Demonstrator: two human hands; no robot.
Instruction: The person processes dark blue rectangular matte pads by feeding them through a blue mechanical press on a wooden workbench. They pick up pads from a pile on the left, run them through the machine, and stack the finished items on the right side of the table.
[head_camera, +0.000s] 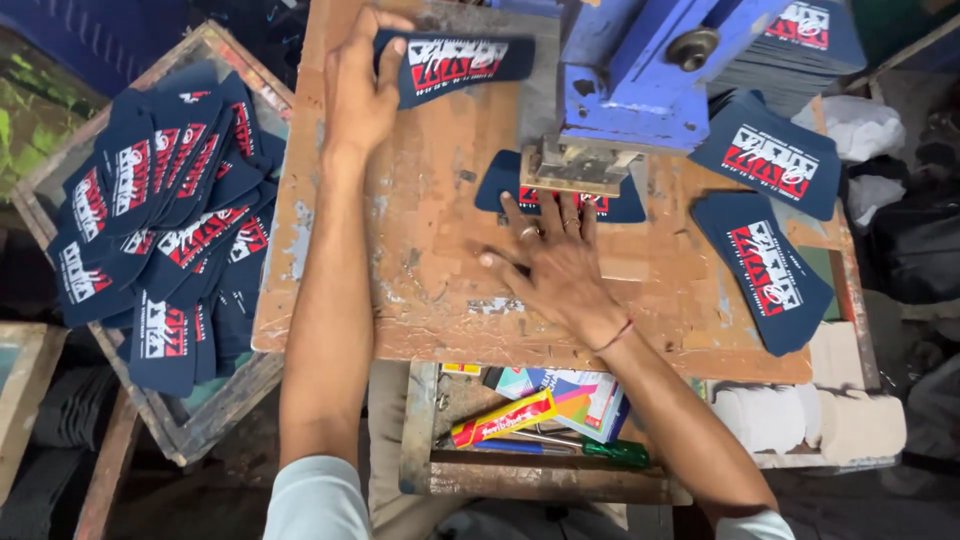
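The left hand (362, 90) is resting flat with fingers spread on one navy printed card (455, 62) lying crosswise at the bench's (420, 280) far edge, while the right hand (556, 260), nearer the blue press (640, 80), is pinning another card (560, 185) with open fingertips under the die.

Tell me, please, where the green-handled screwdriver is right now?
In the head view, the screwdriver lies in the open wooden tray under the table's near edge, beside the colourful boxes.
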